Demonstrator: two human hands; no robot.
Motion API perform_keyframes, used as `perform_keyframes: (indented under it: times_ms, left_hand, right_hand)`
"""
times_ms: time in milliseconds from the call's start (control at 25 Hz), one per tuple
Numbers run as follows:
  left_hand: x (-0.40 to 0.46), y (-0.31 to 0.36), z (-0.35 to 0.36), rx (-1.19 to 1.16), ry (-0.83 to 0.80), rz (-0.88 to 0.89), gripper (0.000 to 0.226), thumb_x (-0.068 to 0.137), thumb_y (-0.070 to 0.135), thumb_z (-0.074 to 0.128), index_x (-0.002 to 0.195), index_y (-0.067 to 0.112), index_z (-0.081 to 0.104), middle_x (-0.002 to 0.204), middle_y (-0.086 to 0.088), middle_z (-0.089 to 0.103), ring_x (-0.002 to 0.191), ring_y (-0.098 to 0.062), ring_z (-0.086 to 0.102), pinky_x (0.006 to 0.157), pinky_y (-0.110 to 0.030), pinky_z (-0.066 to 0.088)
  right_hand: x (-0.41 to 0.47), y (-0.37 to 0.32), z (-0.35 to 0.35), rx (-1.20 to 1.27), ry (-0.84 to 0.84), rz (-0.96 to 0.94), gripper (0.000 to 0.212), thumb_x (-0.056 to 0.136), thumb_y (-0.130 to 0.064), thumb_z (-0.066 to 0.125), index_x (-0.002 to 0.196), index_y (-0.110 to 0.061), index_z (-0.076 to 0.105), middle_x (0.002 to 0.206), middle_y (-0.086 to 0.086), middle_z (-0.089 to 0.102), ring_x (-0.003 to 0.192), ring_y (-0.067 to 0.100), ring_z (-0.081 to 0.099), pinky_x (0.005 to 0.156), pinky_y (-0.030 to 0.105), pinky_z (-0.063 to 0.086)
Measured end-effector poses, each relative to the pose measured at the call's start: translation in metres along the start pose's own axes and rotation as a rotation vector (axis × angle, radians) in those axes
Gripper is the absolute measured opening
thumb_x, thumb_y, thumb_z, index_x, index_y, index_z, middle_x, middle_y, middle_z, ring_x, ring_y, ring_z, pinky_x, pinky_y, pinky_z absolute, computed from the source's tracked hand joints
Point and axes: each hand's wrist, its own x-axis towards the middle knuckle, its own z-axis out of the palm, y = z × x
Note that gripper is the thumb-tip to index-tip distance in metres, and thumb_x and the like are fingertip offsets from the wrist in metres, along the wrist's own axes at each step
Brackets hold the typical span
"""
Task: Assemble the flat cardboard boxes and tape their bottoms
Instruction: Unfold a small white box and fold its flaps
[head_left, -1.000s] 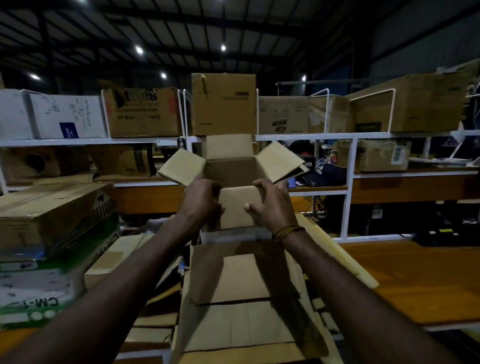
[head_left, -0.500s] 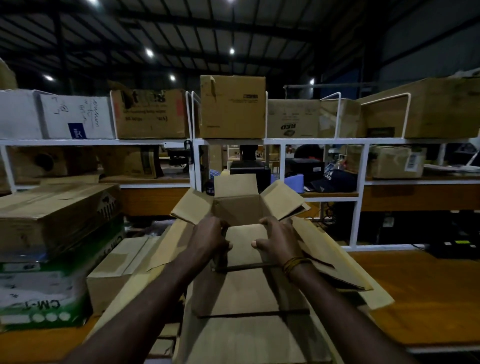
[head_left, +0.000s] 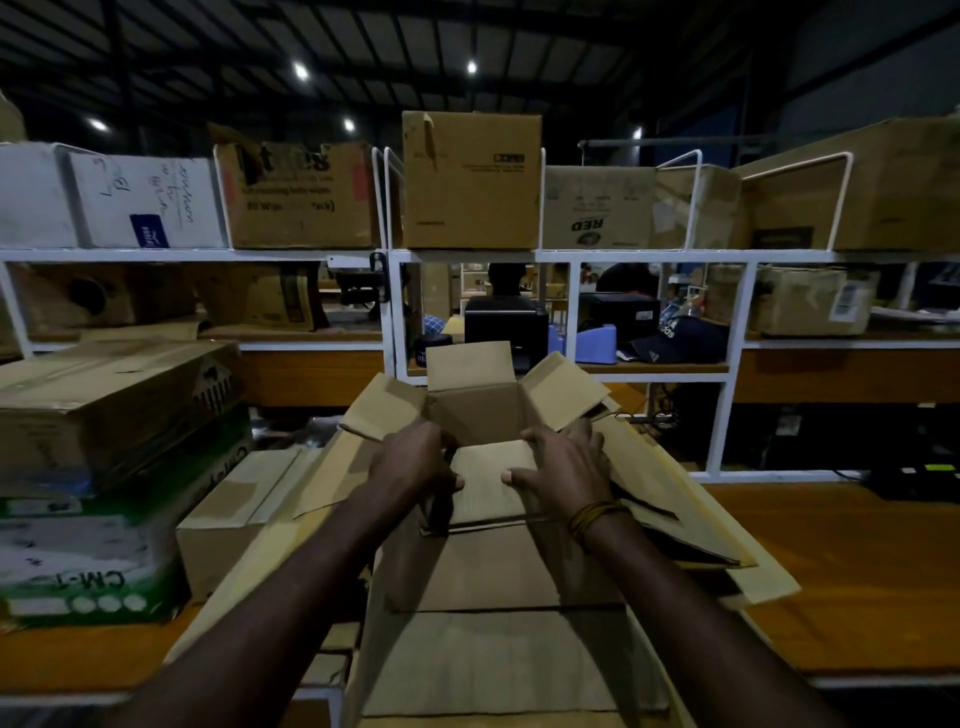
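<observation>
I hold a small brown cardboard box (head_left: 475, 410) opened up in front of me, its open end facing me with flaps spread to the left, right and top. My left hand (head_left: 413, 460) grips its left side and my right hand (head_left: 563, 465) grips its right side. Both thumbs press on the near flap (head_left: 488, 480), folded inward over the opening. Under the box lies a pile of flat cardboard boxes (head_left: 498, 649) reaching toward me.
A wooden table (head_left: 852, 577) extends to the right. Stacked cartons (head_left: 104, 410) stand at the left, one green and white. White metal shelving (head_left: 519, 255) with more cartons rises behind. A blue tape dispenser (head_left: 597, 343) and a dark cap (head_left: 675, 338) sit on the lower shelf.
Both hands brought the box down from shelf height to just above the flat pile. The near flap stays folded under my thumbs.
</observation>
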Motion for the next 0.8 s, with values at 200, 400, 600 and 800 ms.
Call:
perform_keyframes:
  times_ms: [200,400,600,800]
  left_hand:
    - [0.008,-0.013,0.000,0.016,-0.053,-0.075,0.050,0.074,0.042,0.081,0.121,0.033,0.066,0.120,0.002,0.068,0.113,-0.023,0.058,0.091,-0.044,0.051]
    - [0.006,-0.017,0.003,-0.054,-0.050,-0.029,0.040,0.084,0.030,0.074,0.123,0.020,0.066,0.123,-0.002,0.067,0.105,-0.015,0.063,0.075,-0.023,0.046]
    - [0.003,-0.016,-0.003,-0.117,-0.071,0.024,0.028,0.086,0.029,0.073,0.112,0.019,0.072,0.115,0.000,0.069,0.093,-0.010,0.062,0.067,-0.018,0.044]
    - [-0.002,-0.002,-0.003,-0.283,-0.069,0.126,0.025,0.088,0.025,0.071,0.112,0.018,0.071,0.108,0.007,0.068,0.081,0.001,0.060,0.059,-0.013,0.045]
  right_hand:
    - [0.002,0.002,-0.002,-0.206,-0.045,-0.080,0.069,0.082,-0.073,0.053,0.138,-0.033,0.047,0.162,0.018,-0.004,0.149,0.040,-0.012,0.117,0.058,-0.006]
    - [-0.004,0.001,-0.005,-0.113,-0.172,-0.022,0.074,0.087,-0.071,0.048,0.148,-0.031,0.033,0.160,0.022,0.008,0.149,0.041,0.001,0.119,0.054,0.014]
    - [-0.017,0.003,0.000,-0.155,-0.159,0.005,0.073,0.087,-0.074,0.042,0.146,-0.032,0.034,0.154,0.024,0.021,0.143,0.041,0.018,0.109,0.053,0.033]
    - [-0.017,0.005,-0.007,-0.233,-0.209,0.050,0.081,0.083,-0.080,0.040,0.141,-0.023,0.044,0.139,0.023,0.042,0.126,0.040,0.042,0.100,0.047,0.039]
